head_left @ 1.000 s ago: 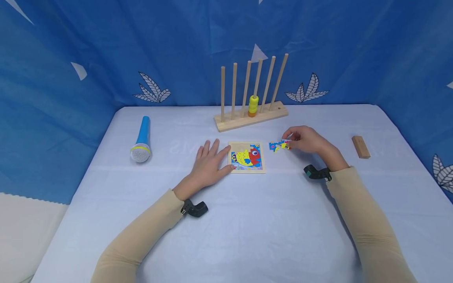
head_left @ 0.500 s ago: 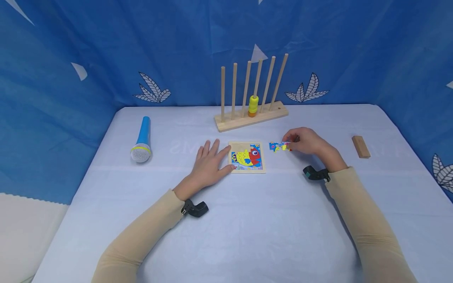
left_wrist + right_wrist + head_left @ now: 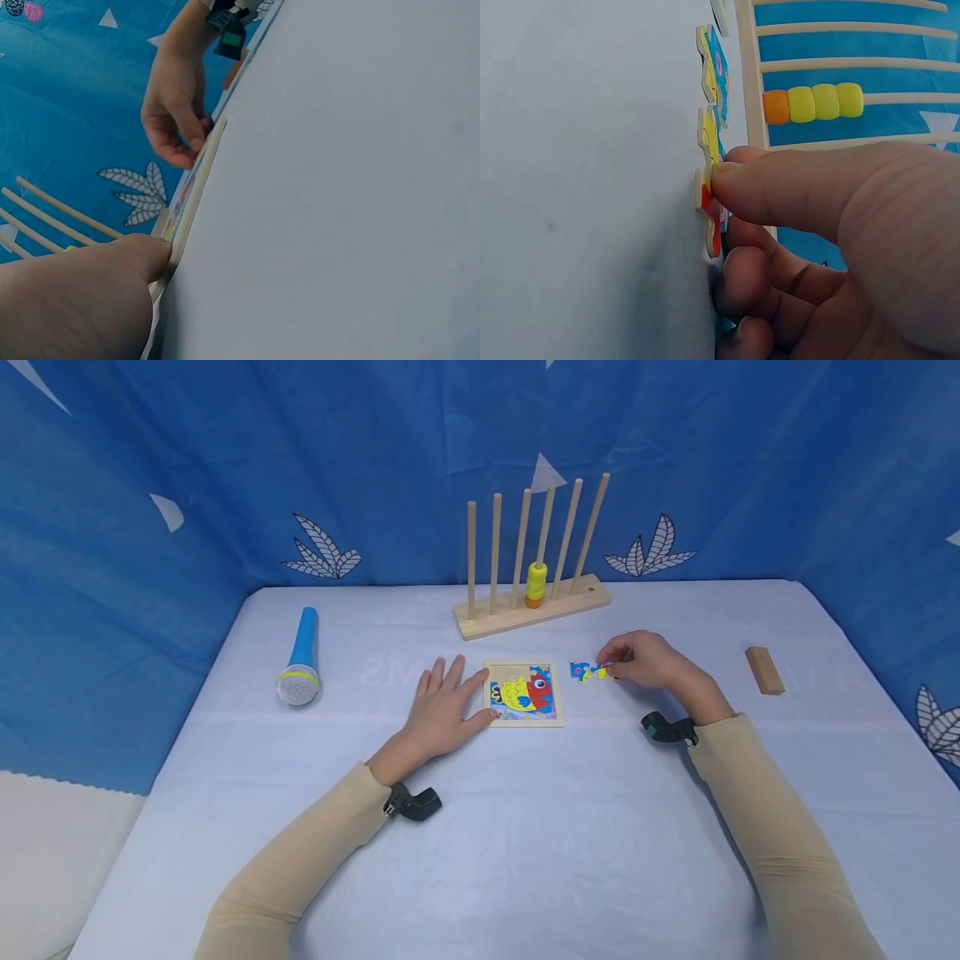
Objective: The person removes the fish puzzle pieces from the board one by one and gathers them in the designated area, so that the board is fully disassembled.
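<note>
Right hand (image 3: 647, 662): grip closed in a pinch on loose puzzle pieces (image 3: 708, 201), red end; how many held, unclear. Pieces right of the puzzle frame (image 3: 506, 673). Left hand (image 3: 442, 714) spread on the desk (image 3: 480, 852), touching frame's left edge. Likely step: picking a piece. Next calls for lifting it singly, aligning with bare upper part.

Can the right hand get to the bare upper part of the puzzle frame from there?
Probably yes. The left hand touches only the left side of the puzzle frame, and only low, loose puzzle pieces lie between it and the right hand, which appears to pinch one.
</note>
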The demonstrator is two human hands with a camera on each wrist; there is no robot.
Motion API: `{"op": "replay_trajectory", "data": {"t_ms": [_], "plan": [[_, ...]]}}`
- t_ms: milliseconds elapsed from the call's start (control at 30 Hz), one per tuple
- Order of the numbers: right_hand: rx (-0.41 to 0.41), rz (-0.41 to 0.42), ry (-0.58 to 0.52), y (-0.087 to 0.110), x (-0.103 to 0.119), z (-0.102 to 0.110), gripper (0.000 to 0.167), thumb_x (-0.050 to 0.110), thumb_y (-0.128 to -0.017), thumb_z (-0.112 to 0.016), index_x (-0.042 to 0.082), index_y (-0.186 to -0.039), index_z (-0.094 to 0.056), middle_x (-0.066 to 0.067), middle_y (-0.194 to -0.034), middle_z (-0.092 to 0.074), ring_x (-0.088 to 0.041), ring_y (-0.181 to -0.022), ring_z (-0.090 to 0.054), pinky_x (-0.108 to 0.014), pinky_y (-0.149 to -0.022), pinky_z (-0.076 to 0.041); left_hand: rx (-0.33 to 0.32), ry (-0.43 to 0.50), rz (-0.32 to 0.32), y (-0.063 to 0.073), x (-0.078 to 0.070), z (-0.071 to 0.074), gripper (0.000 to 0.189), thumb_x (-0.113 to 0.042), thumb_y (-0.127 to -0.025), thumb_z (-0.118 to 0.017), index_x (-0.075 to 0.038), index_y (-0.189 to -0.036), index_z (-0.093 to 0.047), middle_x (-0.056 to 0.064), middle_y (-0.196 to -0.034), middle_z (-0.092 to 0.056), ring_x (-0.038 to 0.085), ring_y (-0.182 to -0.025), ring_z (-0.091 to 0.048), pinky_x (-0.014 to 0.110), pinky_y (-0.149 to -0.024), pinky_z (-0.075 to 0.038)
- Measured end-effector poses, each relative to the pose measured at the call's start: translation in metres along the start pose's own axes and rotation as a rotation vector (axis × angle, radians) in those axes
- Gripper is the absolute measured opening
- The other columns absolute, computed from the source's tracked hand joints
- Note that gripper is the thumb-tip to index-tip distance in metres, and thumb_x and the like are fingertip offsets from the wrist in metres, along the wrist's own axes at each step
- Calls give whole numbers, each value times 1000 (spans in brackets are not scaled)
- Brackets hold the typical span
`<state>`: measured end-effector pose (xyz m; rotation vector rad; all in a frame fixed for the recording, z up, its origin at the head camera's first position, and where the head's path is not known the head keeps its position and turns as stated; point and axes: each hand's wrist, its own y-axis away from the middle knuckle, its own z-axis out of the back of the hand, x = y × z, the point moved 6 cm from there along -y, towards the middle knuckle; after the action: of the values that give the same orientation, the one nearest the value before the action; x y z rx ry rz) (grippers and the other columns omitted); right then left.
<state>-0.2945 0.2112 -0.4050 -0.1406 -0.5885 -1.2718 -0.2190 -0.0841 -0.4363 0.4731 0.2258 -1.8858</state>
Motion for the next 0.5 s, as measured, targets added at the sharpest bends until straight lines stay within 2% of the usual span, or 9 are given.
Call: {"op": "replay_trajectory", "data": {"t_ms": [500], "plan": [[1,-10,-26,-1,0,-1,25,7,-94,-68,1,-118,-73,-18,-110,-71,-28,-93,-55,-29,-77,-47,-7,-2,-11,0,0,1,73,-53,-97,-57,-21,-160,-36,19,-171,-16,45,-159,-2,65,-126,-5]]}}
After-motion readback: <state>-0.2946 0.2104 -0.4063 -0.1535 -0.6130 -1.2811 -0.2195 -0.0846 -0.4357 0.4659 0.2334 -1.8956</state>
